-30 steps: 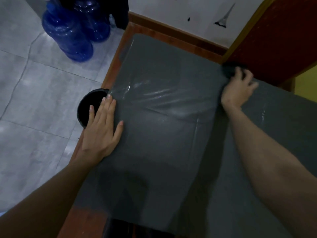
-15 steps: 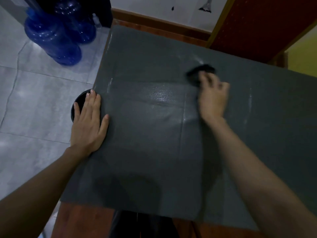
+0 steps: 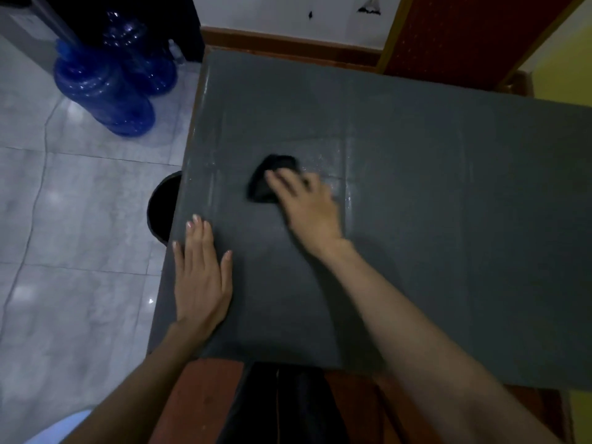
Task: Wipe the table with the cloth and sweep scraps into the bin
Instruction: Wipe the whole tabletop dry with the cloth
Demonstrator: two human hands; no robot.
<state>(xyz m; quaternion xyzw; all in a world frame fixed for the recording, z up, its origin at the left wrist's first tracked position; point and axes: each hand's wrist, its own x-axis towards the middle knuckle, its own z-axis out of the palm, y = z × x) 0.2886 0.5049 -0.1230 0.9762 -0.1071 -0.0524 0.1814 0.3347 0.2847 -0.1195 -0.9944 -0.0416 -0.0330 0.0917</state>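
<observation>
A grey mat covers the table (image 3: pixel 432 193). Near its middle left lies a dark bunched cloth (image 3: pixel 267 179). My right hand (image 3: pixel 309 206) presses down on the cloth, fingers over its right half. My left hand (image 3: pixel 201 277) lies flat on the mat near the left edge, fingers together, holding nothing. A black round bin (image 3: pixel 165 206) stands on the floor just past the table's left edge, partly hidden under it. A wet sheen shows on the mat to the right of the cloth. I see no scraps.
Two large blue water bottles (image 3: pixel 102 88) stand on the grey tiled floor at the upper left. A white wall with a brown skirting runs behind the table, and a dark red panel (image 3: pixel 464 36) stands at the upper right.
My right hand has dragged the cloth from the far right of the mat toward the left and nearer me. My left hand stays flat by the left edge.
</observation>
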